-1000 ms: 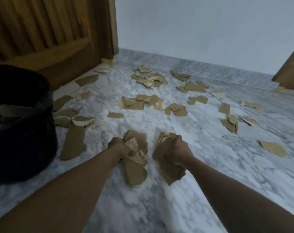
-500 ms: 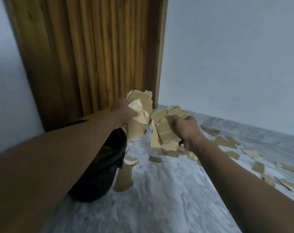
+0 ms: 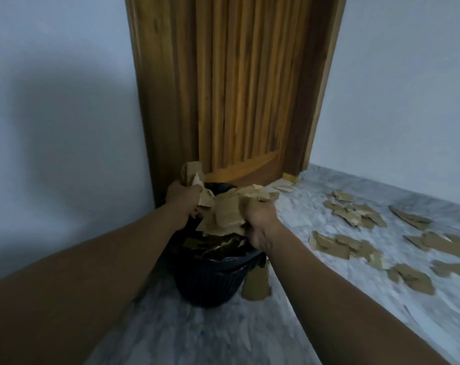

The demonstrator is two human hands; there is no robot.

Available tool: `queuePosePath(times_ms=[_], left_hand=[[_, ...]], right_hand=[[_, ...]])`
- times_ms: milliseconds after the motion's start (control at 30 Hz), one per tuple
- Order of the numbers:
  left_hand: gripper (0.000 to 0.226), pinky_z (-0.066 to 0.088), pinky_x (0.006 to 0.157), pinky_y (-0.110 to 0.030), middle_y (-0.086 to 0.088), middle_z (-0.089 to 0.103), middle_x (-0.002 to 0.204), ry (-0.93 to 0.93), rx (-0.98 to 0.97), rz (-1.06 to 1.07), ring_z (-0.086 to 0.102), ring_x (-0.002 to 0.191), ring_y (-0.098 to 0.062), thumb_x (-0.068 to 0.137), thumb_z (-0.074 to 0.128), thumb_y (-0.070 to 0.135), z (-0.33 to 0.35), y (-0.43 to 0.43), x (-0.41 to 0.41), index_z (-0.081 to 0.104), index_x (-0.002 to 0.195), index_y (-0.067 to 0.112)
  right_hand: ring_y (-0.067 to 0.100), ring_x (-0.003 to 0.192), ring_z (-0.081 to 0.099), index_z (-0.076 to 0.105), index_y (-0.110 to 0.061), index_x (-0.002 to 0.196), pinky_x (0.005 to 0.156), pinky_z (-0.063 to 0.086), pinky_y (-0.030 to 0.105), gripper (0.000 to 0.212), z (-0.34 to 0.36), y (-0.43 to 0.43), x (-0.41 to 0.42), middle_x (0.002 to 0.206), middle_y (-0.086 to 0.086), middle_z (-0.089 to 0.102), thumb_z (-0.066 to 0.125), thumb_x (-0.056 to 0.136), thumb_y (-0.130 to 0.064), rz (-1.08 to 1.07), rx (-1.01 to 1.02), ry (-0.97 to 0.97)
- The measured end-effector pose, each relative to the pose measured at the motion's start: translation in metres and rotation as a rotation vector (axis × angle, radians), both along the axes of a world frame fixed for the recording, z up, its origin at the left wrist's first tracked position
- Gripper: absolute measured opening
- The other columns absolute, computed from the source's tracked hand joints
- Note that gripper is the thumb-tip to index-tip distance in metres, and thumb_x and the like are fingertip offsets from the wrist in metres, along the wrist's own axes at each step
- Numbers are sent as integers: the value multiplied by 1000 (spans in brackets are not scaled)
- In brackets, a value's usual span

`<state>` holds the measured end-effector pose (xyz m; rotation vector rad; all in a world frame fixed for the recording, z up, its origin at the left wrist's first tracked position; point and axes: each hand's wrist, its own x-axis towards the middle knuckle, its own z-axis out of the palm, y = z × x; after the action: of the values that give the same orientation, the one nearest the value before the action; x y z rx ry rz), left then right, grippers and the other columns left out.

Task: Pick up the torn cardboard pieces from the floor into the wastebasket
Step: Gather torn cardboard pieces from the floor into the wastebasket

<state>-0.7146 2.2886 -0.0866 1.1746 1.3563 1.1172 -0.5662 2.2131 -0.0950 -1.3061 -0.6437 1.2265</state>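
Over the basket's left rim, left hand has its fingers curled tight round a wad of torn cardboard, with the top scraps sticking up above the knuckles. Below, between the forearms, the black-lined wastebasket sits on the marble floor in front of a wooden door, some cardboard already inside. Right hand is at the right rim, fingers likewise clenched on a wider sheaf that fans across the mouth. Step in hand, as I judge it: the drop, both loads above the opening and not yet let go. The next move calls for opening both fists well inside the rim, since the wide sheaf could shed scraps outside. Just right of the basket one leaning piece rests against its wall. Further right, many loose pieces litter the floor, so more trips remain.
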Motion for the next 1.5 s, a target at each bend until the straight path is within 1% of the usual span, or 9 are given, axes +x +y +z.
queuePosePath(times_ms=[167,367,533,700,800,1067,1200,1333,1500], left_hand=[[65,50,74,-29,-9,64,109,-25,-143,-115,61,92,-25,86,58,64,-2,4,0,58,123,11],[28,44,67,-24,-9,64,97,348,91,7,60,79,-22,89,59,38,-24,12,-14,65,84,11],[83,32,110,-48,-15,42,141,805,-170,198,39,127,-37,75,76,43,-44,18,-40,39,143,13],[20,54,77,-46,-21,53,108,310,-469,11,54,94,-41,96,49,2,-49,-12,-53,50,116,-1],[26,54,52,-41,-17,48,90,86,-488,-16,46,75,-37,94,38,-11,-36,-30,-43,50,114,0],[32,54,59,-49,-18,51,127,-103,-292,-31,53,108,-39,94,44,-5,11,-63,45,54,123,6],[35,52,68,-46,-13,54,117,-241,-189,-38,55,89,-31,98,38,-6,26,-83,119,50,129,5],[25,52,85,-46,-10,55,97,-298,-96,-188,55,87,-27,101,32,-1,48,-89,195,49,119,6],[20,56,80,-52,-18,53,107,-291,-93,-272,59,90,-35,95,42,1,100,-67,274,50,113,3]], right_hand=[[34,97,66,58,-16,106,70,57,38,23,-3,-2,1,87,3,65,43,106,-33,146,-11,128],[24,89,63,68,-12,95,86,55,39,19,-23,9,35,92,6,66,74,85,-27,-210,29,-573],[31,99,60,46,-11,125,81,58,43,80,-49,-12,51,114,11,54,83,63,-44,-100,-236,-731],[30,82,69,60,-12,124,73,61,40,44,-79,-36,33,107,12,68,65,92,-42,217,-299,-288],[30,84,70,60,-15,114,73,61,40,32,-85,-48,30,100,9,68,56,95,-39,171,-269,-184],[25,76,67,63,-13,109,79,60,44,23,-36,-74,96,100,11,71,63,92,-28,-53,-121,-49],[33,106,64,41,-18,141,87,56,59,79,-30,-77,114,128,8,62,79,74,-35,-188,-53,61],[30,83,67,48,-10,131,46,58,45,34,-6,-57,169,116,16,64,55,97,-11,-221,15,186],[31,86,68,48,-16,130,53,59,38,38,59,-61,261,116,13,60,50,97,3,-355,240,248]])
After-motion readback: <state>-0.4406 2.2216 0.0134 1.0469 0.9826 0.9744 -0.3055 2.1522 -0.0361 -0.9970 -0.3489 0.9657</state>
